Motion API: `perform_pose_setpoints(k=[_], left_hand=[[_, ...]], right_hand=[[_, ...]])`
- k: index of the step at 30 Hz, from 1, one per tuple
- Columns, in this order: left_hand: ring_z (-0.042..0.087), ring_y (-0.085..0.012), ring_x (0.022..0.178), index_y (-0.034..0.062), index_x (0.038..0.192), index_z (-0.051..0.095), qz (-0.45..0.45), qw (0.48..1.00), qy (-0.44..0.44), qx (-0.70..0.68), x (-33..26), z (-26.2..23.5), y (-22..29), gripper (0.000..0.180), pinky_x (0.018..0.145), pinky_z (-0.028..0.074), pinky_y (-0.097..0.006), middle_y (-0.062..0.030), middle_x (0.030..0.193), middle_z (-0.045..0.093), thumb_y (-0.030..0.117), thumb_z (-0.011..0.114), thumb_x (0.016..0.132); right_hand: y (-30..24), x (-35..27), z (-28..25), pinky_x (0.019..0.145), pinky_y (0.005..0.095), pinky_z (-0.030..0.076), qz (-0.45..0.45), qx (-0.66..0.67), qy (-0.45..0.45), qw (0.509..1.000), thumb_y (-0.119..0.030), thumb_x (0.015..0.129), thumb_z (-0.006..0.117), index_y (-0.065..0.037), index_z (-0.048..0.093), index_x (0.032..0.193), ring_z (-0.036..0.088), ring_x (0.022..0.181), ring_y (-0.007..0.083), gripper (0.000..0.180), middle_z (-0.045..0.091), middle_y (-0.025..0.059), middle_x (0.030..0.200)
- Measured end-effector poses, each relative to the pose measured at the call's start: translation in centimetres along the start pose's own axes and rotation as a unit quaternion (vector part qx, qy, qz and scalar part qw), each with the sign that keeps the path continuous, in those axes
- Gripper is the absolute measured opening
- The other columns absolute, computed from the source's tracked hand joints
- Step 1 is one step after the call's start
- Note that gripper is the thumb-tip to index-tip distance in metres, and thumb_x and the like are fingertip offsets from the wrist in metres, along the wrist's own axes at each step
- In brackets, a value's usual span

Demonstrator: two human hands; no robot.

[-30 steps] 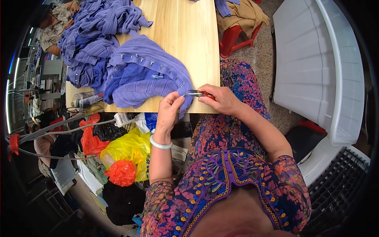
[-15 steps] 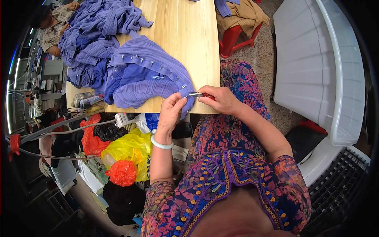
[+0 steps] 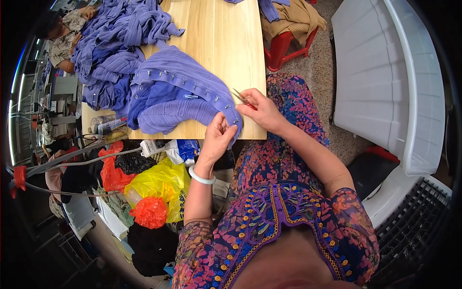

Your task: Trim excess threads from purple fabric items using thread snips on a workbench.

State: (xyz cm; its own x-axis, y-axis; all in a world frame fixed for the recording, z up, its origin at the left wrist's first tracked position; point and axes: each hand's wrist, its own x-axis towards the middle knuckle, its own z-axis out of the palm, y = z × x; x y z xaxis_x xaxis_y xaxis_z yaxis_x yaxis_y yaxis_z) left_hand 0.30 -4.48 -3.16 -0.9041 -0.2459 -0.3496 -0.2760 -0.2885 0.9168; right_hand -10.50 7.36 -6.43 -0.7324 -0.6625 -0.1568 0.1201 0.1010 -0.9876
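Note:
A purple ribbed garment [image 3: 178, 115] lies across the table's near edge, with a row of small shiny fasteners along its band. My left hand [image 3: 218, 138] is closed on the lower end of that band, thumb and fingers pinching the cloth. Just right of the band, my right hand [image 3: 263, 111] grips small red-handled scissors [image 3: 244, 99]. Their pointed blades are apart and aim up and left, clear of the cloth. A small pale-blue object [image 3: 191, 97] rests on the garment; its kind is unclear.
More purple garments [image 3: 108, 48] are heaped on the wooden table [image 3: 219, 29]. A clear container [image 3: 103, 124] stands at its left edge. Plastic bags [image 3: 156, 185] and a cable lie below left. A red stool [image 3: 284, 50] bearing tan cloth and a large pale bin [image 3: 373, 72] are right.
My right hand has lifted the scissors up off the band, and their blades have opened. My left hand has shifted slightly right with the cloth in its fingers.

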Motion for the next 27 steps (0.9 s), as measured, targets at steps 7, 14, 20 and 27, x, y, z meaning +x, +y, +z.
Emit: perform_pose_setpoints(k=[7, 14, 20, 27], left_hand=[[0.045, -0.0022, 0.060, 0.0012, 0.124, 0.030, 0.014, 0.999, -0.005, 0.045, -0.1, -0.5, -0.7, 0.050, 0.053, 0.037, -0.015, 0.0014, 0.073, 0.052, -0.003, 0.052, 0.079], [0.054, -0.0090, 0.059, 0.0005, 0.103, 0.050, -0.073, 0.991, 0.111, 0.001, 1.6, -1.6, -0.7, 0.026, 0.054, 0.043, -0.018, -0.0030, 0.073, 0.055, 0.020, 0.051, 0.087], [0.052, -0.0066, 0.053, 0.0024, 0.085, 0.056, -0.066, 0.985, 0.144, 0.066, 3.0, -0.9, 0.0, 0.017, 0.046, 0.039, -0.016, -0.0017, 0.069, 0.056, 0.019, 0.059, 0.082], [0.046, -0.0028, 0.051, 0.0021, 0.073, 0.056, -0.020, 0.972, 0.160, 0.174, 3.6, -0.7, -0.8, 0.014, 0.045, 0.034, -0.017, 0.0025, 0.061, 0.052, 0.014, 0.063, 0.077]], right_hand=[[0.7, 0.6, 1.9, 0.066, 0.0199, 0.042, 0.013, 0.091, -0.067, 0.993, 0.001, 0.078, 0.054, 0.002, 0.045, 0.101, 0.051, 0.075, 0.0058, 0.025, 0.055, 0.0023, 0.082], [0.8, 0.6, 2.1, 0.065, 0.0195, 0.042, 0.024, 0.044, -0.078, 0.996, 0.001, 0.079, 0.053, 0.001, 0.046, 0.099, 0.051, 0.073, 0.0056, 0.022, 0.055, 0.0021, 0.081], [0.4, 0.7, 0.9, 0.067, 0.0183, 0.041, -0.016, 0.018, 0.022, 0.999, -0.002, 0.079, 0.054, 0.002, 0.046, 0.100, 0.049, 0.072, 0.0040, 0.022, 0.053, 0.0006, 0.079], [0.2, 0.4, 0.1, 0.068, 0.0198, 0.041, -0.023, -0.050, 0.014, 0.998, -0.004, 0.079, 0.055, 0.002, 0.047, 0.099, 0.050, 0.074, 0.0055, 0.022, 0.055, 0.0031, 0.081]])
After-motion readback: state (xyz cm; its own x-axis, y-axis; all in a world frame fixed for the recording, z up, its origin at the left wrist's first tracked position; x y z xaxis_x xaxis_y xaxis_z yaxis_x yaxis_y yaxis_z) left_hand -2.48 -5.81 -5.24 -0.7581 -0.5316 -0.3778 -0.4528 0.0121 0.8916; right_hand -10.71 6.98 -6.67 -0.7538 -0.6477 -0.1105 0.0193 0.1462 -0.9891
